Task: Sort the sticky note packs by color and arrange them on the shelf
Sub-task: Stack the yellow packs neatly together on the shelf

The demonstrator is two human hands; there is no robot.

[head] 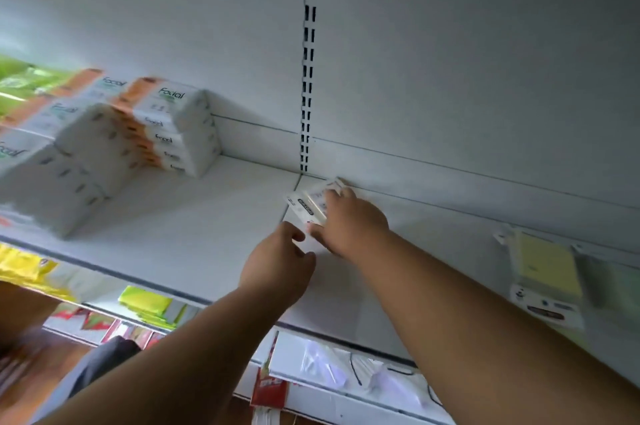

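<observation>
Your right hand (346,222) is reaching deep onto the shelf (194,216), fingers curled over a white sticky note pack (311,203) that sits close to the shelf's back edge, right where the slotted upright (308,78) meets the deck. You grip that pack from above; whether it is already flat on the shelf or tilted under your fingers is hard to tell through the blur. Your left hand (277,268) hangs just beside it, a little nearer the front edge, fingers loosely bent and holding nothing, close to the pack's near corner but not clearly touching it. Well apart, toward the right end of the shelf and nearer its front edge, a pale yellow sticky note pack (547,272) lies flat in its wrapper, with something greenish just beyond it that is too smeared to name. At the left end, stacked facial tissue packs (166,126) fill the shelf from back edge to front edge; they look like other stock, not part of your sorting. Judged from this, the work seems early: one white pack is being set at the back, one yellow pack lies on its own, and no colour row is visible yet. More packs may be out of view; on the lower shelf (346,372) you can see only clear bags and hanging tags. The colour groups remain to be built up along the shelf.
</observation>
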